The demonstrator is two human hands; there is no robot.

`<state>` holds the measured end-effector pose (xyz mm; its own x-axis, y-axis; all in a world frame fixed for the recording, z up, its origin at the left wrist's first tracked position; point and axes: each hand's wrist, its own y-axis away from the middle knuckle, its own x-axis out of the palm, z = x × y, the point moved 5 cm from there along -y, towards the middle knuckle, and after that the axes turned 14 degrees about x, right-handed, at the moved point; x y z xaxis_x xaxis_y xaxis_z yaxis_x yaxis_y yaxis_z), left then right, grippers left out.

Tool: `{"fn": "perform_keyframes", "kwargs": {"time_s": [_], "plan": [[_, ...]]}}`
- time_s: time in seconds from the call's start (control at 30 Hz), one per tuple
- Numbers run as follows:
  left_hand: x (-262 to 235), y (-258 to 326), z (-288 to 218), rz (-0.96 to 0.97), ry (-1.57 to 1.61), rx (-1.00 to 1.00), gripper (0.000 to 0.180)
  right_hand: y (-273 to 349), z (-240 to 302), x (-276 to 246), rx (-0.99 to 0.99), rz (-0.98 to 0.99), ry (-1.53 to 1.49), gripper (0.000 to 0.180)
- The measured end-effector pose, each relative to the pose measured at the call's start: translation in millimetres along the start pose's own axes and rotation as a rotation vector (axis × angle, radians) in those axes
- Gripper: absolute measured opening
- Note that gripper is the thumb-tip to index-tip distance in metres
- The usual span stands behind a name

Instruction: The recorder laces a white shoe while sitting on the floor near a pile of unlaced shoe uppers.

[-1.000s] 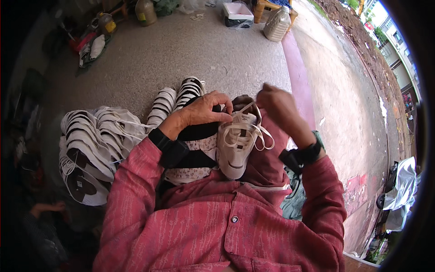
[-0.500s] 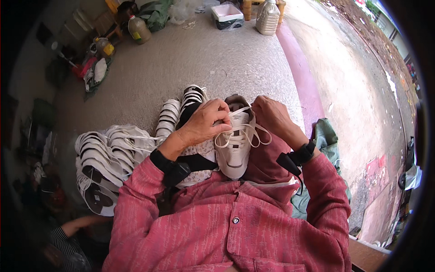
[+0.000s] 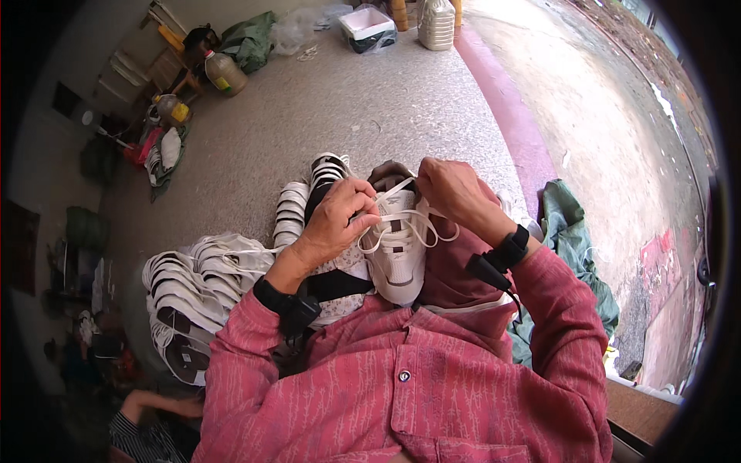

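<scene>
A white sneaker (image 3: 400,266) with a brown collar lies on my lap, its toe toward me. Its cream shoelace (image 3: 395,188) crosses the tongue and hangs in loose loops on both sides. My left hand (image 3: 340,217) is closed at the left of the shoe's opening, thumb and fingers pinching the lace. On the other side my right hand (image 3: 457,190) is curled, its fingertips at the lace beside the collar. Those fingertips are partly hidden by the hand itself. Both wrists wear black straps with small devices.
Stacked white-and-black shoe uppers (image 3: 189,289) with laces lie to my left, and more striped uppers (image 3: 290,214) stand beside my left hand. Green cloth (image 3: 567,224) lies at right. Farther off are a white box (image 3: 367,25) and plastic jugs (image 3: 437,27). Another person's arm (image 3: 150,401) shows at lower left.
The surroundings have shifted in the picture as my head turned. My left hand has come slightly lower beside the shoe, and my right hand has drawn closer to the collar.
</scene>
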<state>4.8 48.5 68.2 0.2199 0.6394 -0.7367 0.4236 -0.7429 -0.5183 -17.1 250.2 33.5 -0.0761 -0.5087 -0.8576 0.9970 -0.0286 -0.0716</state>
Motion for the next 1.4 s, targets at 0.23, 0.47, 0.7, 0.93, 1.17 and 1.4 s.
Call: {"fn": "perform_keyframes", "kwargs": {"time_s": [0.23,0.47,0.7,0.93,1.17,1.4], "plan": [[-1.2,-1.7,-13.8,0.142,-0.072,-0.076,0.017,-4.4,-4.2,0.2,0.045,-0.011,0.01,0.016],[-4.9,-1.5,-13.2,0.15,-0.13,-0.013,0.011,-4.3,-15.3,-0.1,0.092,0.025,-0.06,0.032],[25.6,-40.3,10.5,0.11,-0.089,0.117,0.009,33.5,-21.3,-2.5,0.194,0.609,-0.621,0.03],[44.6,-51.9,21.1,0.281,-0.044,0.021,0.009,43.4,-34.9,22.4,0.542,0.717,-1.048,0.018],[43.0,-50.8,11.5,0.199,-0.074,0.113,0.006,50.9,-34.2,29.5,0.757,1.045,-1.437,0.018],[28.9,-43.5,6.0,0.282,-0.161,0.166,0.01,51.7,-14.9,16.9,0.362,1.15,-1.852,0.027]]}}
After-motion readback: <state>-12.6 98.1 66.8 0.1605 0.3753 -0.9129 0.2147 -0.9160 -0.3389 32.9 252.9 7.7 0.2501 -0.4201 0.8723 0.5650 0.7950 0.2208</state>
